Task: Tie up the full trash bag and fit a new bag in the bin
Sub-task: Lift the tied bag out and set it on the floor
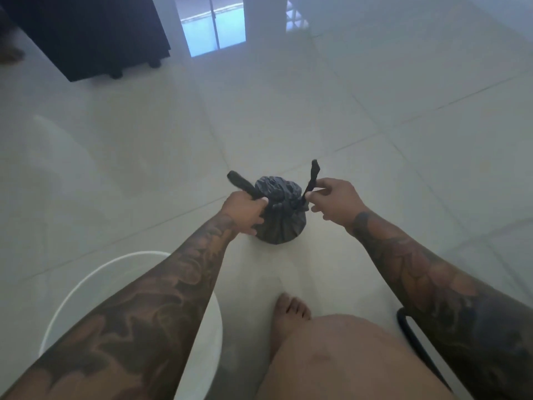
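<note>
Both tattooed forearms reach forward and down, converging on a small, bulging black plastic trash bag [279, 215] that sits on the glossy pale tiled floor [375, 111]. The left hand [243, 210] is curled into a fist around one twisted black tail of the bag's mouth [240, 183], which sticks out up and to the left. The right hand [336, 199] pinches the other twisted tail [313, 176] between thumb and forefinger, its other fingers loosely curled; that tail stands nearly upright. The two tails are drawn apart on either side of the gathered neck.

A round white plastic bin [86, 287] stands on the floor at lower left, partly hidden beneath the left forearm. A bare foot [290, 313] and knee [340, 356] show at the bottom, beside a dark curved bar at the right edge. A dark cabinet on small feet [95, 33] stands at upper left, and the floor reflects a bright window [215, 26].
</note>
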